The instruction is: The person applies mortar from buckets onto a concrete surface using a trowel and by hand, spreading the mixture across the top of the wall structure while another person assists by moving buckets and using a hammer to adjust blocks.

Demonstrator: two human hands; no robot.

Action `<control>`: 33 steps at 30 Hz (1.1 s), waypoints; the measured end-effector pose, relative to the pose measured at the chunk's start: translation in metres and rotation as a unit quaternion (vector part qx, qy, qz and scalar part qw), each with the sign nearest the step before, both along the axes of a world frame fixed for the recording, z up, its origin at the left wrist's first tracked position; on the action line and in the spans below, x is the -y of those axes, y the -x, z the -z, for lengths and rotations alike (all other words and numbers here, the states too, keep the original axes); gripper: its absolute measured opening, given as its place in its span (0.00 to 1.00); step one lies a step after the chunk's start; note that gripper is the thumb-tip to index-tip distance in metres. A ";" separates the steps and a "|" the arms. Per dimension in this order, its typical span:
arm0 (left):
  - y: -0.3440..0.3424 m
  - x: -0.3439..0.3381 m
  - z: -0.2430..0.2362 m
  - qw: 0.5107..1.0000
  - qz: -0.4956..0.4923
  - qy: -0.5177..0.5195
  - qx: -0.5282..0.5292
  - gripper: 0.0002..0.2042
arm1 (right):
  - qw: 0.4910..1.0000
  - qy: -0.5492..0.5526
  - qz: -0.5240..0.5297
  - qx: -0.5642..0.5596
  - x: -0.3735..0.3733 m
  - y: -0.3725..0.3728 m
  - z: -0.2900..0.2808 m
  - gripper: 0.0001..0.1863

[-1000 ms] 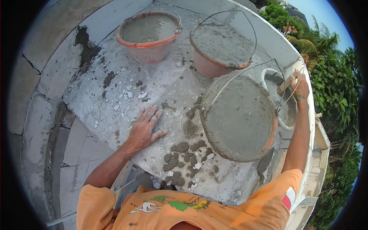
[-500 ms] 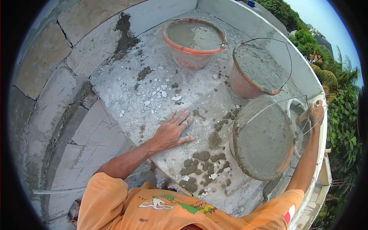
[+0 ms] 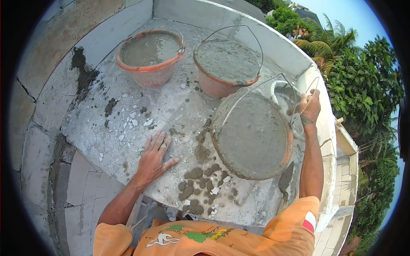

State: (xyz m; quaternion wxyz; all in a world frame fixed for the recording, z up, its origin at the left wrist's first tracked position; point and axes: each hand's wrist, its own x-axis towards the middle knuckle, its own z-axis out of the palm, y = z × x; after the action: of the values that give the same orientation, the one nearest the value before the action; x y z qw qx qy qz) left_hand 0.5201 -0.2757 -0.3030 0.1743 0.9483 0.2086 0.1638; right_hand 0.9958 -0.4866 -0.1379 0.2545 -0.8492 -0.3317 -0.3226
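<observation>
A person in an orange shirt (image 3: 205, 239) leans over a rough concrete slab (image 3: 141, 106) high above treetops (image 3: 363, 85), with three orange buckets of wet grey cement in front of them. The right hand (image 3: 309, 109) is raised at the far right edge of the slab, its fingers (image 3: 308, 96) closed around the thin wire handle (image 3: 273, 81) of the nearest bucket (image 3: 252, 136), which sits brim-full just beside the right forearm. The wire arcs up from the bucket's rim to the fist. The left hand (image 3: 154, 160) lies flat on the slab, palm down, fingers (image 3: 156, 143) spread open and gripping nothing, pressing on the bare concrete to the left of the near bucket and well apart from it.

Two further buckets stand behind: the middle bucket (image 3: 226, 64), also heaped with cement and with its wire handle standing upright, is just beyond the near one, and the far-left bucket (image 3: 149, 55) sits near the back wall (image 3: 222, 17), its handle lying down on the rim. Dark blobs of spilled cement (image 3: 198, 183) dot the slab between the left hand and the near bucket, and pale chips (image 3: 132, 121) lie scattered farther left. A white curved object (image 3: 277, 87) shows behind the near bucket, mostly hidden.
</observation>
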 end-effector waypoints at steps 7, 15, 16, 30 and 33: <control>-0.006 0.004 -0.005 1.000 0.000 0.003 -0.018 0.37 | 0.921 0.381 0.085 -0.008 0.053 0.019 -0.055 0.18; -0.006 0.004 0.000 1.000 0.003 -0.001 -0.006 0.36 | 0.776 0.619 0.064 0.102 0.037 0.013 -0.026 0.06; -0.006 0.004 -0.001 1.000 -0.001 0.003 -0.009 0.36 | 0.776 0.620 0.067 0.097 0.034 0.017 -0.024 0.06; -0.007 0.004 0.000 1.000 -0.012 -0.004 -0.009 0.35 | 0.808 0.582 0.067 0.064 0.046 -0.006 -0.058 0.07; -0.008 0.006 0.000 1.000 -0.010 0.002 -0.005 0.35 | 0.804 0.587 0.062 0.073 0.043 -0.006 -0.055 0.06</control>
State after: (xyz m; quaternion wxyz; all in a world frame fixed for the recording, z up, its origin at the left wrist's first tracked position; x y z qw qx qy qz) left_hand 0.5280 -0.2818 -0.3031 0.1734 0.9465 0.2195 0.1608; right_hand 1.0021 -0.5292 -0.0827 -0.3376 -0.8292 -0.4220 -0.1427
